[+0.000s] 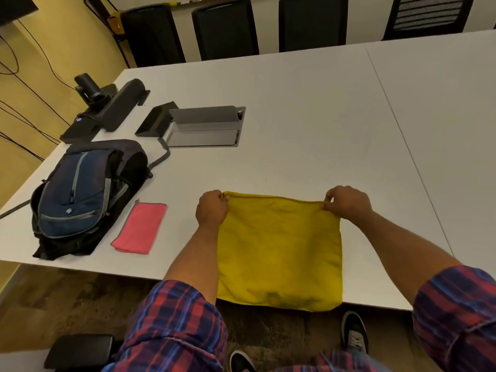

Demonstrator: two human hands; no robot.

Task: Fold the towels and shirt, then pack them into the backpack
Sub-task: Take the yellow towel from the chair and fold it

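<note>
A yellow towel [280, 253] lies spread on the white table [308, 116], its near edge hanging slightly over the table's front edge. My left hand [212, 210] pinches its far left corner and my right hand [346, 202] pinches its far right corner. A pink towel [141, 228], folded into a narrow rectangle, lies to the left of the yellow one. Beside it, at the table's left end, a dark blue and black backpack [77, 197] lies on its back. No shirt lying on the table is in view.
A grey open cable box [206, 127] sits in the table behind the backpack, with a black conference camera and bar [107, 103] at the far left corner. Black chairs [225, 28] line the far side. A black stool [80, 353] and my shoes are below.
</note>
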